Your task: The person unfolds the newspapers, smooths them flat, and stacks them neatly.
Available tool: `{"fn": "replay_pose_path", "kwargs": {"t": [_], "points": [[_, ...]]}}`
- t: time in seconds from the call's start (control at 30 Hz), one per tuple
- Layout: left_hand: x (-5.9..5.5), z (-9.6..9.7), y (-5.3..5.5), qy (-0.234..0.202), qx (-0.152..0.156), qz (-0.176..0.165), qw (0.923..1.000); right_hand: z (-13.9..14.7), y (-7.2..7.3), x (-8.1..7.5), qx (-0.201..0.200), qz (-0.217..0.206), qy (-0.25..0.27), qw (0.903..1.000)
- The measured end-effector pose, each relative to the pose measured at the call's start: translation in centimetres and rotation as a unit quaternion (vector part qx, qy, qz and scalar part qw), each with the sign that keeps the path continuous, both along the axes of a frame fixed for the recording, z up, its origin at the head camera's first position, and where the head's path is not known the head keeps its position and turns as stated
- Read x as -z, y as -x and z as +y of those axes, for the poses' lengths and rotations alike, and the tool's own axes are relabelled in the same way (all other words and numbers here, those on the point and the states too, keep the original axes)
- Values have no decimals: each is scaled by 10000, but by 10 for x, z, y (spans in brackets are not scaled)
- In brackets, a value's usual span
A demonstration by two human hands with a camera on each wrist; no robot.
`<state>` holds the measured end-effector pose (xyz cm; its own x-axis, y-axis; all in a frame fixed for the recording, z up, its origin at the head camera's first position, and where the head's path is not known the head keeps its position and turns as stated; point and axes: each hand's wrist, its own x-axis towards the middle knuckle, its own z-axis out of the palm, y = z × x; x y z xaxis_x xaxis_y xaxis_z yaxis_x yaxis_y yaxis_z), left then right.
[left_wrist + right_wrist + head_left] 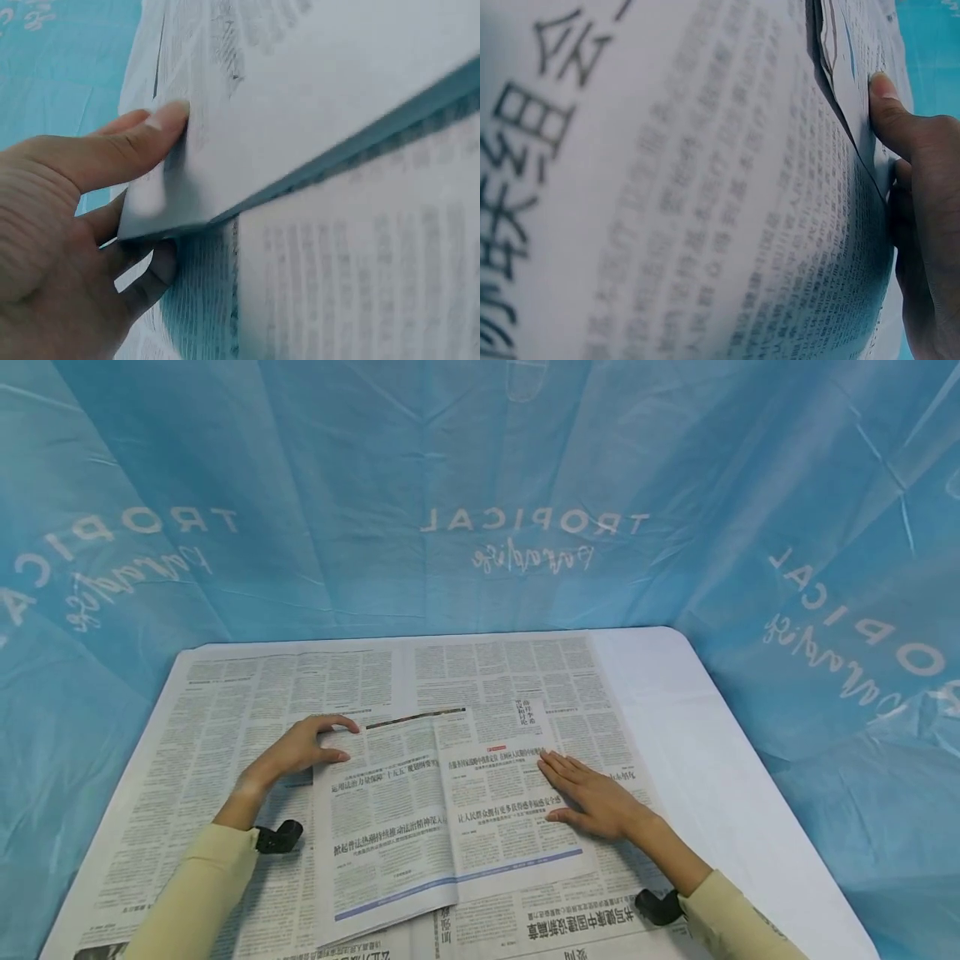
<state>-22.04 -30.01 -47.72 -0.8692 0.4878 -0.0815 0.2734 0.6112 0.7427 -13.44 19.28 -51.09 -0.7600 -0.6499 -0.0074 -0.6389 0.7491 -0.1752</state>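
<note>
A folded newspaper (390, 827) lies opened out in the middle of the table, on top of larger spread sheets. At its upper left edge is my left hand (296, 753). The left wrist view has the thumb (150, 142) over the newspaper's corner (172, 206) and fingers beneath, pinching it, with a gap under the lifted edge. My right hand (596, 797) rests on the newspaper's right-hand page, fingers extended. In the right wrist view the right thumb (892, 116) lies on the folded newspaper near its edge, and the other fingers are partly hidden.
Spread newspaper sheets (217, 718) cover much of the white table (712, 777), whose surface shows along the right. Blue printed curtains (480, 460) hang behind and at both sides. A black strap device sits on each wrist, by the pale sleeves (198, 889).
</note>
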Motion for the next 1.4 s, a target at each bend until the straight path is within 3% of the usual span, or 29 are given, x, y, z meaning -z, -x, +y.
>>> {"fn": "replay_pose_path", "kwargs": {"t": [0.17,0.37,0.5,0.77,0.9,1.0,1.13,1.23,1.3,1.4], "points": [[3,-7,0,130,-361,202,9991,2,0,1,12,8,2,10000],[8,-8,-1,318,-589,646,9957,4,-1,0,27,7,45,10000],[11,-7,-1,341,-767,716,9939,5,-3,-2,30,55,54,10000],[16,-4,-2,432,-866,714,9927,8,-7,-1,54,179,125,9997],[21,0,-6,646,-813,1115,9883,9,-9,0,93,244,176,9995],[27,3,-10,1046,-764,1827,9746,10,-11,1,145,318,131,9993],[32,6,-16,1543,-692,2996,9390,10,-15,0,200,363,55,9991],[34,7,-20,1694,-543,3543,9181,9,-16,-2,196,464,28,9987],[34,8,-22,1755,-327,3672,9128,9,-17,-3,161,570,48,9982],[34,7,-25,1827,-21,3647,9130,9,-16,-4,58,696,92,9975]]}}
